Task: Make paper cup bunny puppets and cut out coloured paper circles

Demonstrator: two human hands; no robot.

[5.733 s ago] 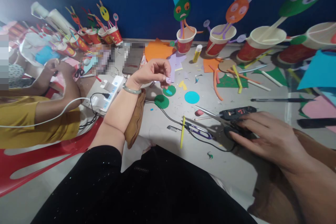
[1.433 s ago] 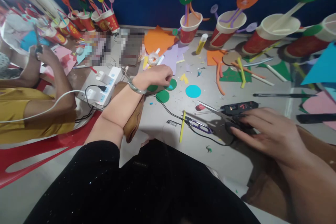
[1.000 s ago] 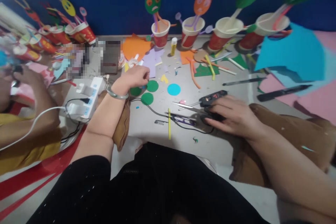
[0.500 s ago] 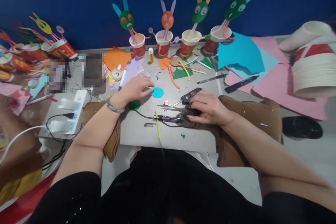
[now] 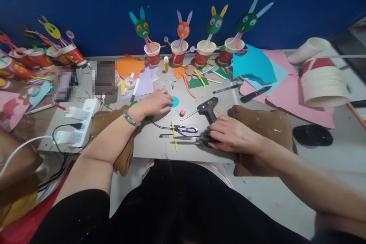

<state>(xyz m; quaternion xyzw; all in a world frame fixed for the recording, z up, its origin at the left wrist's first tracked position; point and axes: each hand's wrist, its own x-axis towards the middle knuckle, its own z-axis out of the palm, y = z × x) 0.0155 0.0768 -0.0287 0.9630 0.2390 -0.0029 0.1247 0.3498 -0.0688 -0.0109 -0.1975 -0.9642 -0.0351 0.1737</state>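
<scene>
Holding scissors (image 5: 200,139), the right grip (image 5: 230,134) curls shut round them; the left grip (image 5: 158,103), half-curled, overlaps the blue disc (image 5: 175,101), its hold unclear. Beyond both, four cups (image 5: 152,59) carry figures (image 5: 183,29), seemingly done; the disc looks unattached.

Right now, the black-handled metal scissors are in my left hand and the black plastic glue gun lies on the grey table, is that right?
No: the scissors are in your right hand, not your left hand, as the head view shows. The glue gun lies on the table.
</scene>
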